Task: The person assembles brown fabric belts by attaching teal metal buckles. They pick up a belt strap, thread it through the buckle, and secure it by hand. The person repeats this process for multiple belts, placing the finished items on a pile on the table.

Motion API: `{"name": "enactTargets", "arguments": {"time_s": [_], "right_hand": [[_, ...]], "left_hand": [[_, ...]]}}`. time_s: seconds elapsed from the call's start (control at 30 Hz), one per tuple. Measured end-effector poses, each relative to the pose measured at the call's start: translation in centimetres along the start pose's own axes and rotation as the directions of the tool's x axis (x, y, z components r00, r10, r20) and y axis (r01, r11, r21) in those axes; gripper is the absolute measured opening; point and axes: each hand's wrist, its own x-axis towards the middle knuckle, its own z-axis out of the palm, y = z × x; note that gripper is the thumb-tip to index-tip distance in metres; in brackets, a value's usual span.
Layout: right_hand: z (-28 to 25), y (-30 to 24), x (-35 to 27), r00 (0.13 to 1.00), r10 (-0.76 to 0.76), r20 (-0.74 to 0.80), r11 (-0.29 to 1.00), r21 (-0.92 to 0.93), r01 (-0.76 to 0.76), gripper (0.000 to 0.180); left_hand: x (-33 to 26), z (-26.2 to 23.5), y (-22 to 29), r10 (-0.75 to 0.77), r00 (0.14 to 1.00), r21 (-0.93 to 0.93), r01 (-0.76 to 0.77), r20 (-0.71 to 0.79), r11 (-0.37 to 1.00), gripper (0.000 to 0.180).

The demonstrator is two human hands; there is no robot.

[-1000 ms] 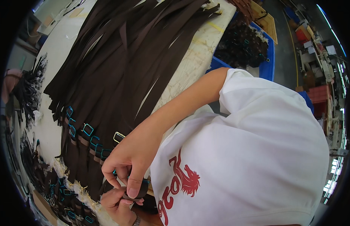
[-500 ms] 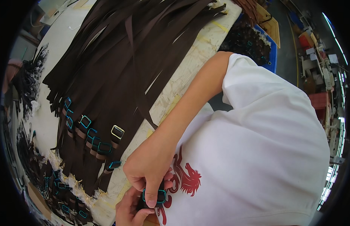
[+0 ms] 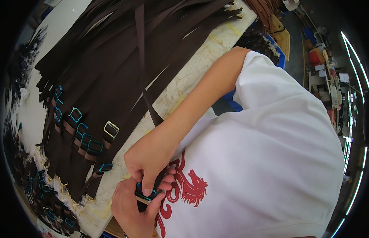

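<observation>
At the table edge, close against my shirt, both hands work on a dark brown strap with a blue-edged buckle. My right hand reaches down from above, its thumb pressed on the buckle and its fingers curled round the strap. My left hand is closed about the buckle end from below, its thumb near the frame. Much of the strap is hidden by the fingers. Beside them on the table lies a thick layer of dark brown straps, several ending in buckles.
The worn, pale tabletop has its edge running past my right forearm. More buckled straps hang at the lower left by frayed threads. Behind my right arm are a blue bin, a wooden box and reddish-brown straps.
My left hand has come up further round the buckle, which now lies more tilted under my right thumb. The view has shifted slightly, moving the table and straps toward the left.
</observation>
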Motion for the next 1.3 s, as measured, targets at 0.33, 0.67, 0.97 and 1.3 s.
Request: {"name": "enactTargets", "arguments": {"time_s": [0.33, 0.67, 0.97, 1.3], "right_hand": [[1.3, 1.9, -1.9, 0.995, -0.101, 0.010, 0.968, 0.230, 0.095, 0.031], [-1.9, -1.0, -5.3, 0.993, -0.085, 0.080, 0.958, -0.266, 0.103, 0.033], [1.5, 0.3, -1.3, 0.901, -0.433, 0.013, 0.709, -0.613, 0.349, 0.033], [-1.7, -1.6, -2.0, 0.930, -0.356, 0.085, 0.933, -0.020, 0.359, 0.039]], "left_hand": [[-1.5, 1.8, -2.4, 0.208, 0.971, 0.055, -0.203, -0.120, 0.978, 0.055], [-3.7, 1.0, -5.4, -0.209, 0.951, -0.446, 0.293, 0.228, 0.846, 0.041], [-2.0, 0.5, -2.2, -0.017, 1.000, -0.154, 0.019, 0.009, 0.988, 0.038], [-5.1, 0.6, -7.7, -0.365, 0.928, -0.784, 0.280, 0.073, 0.554, 0.053]]}}
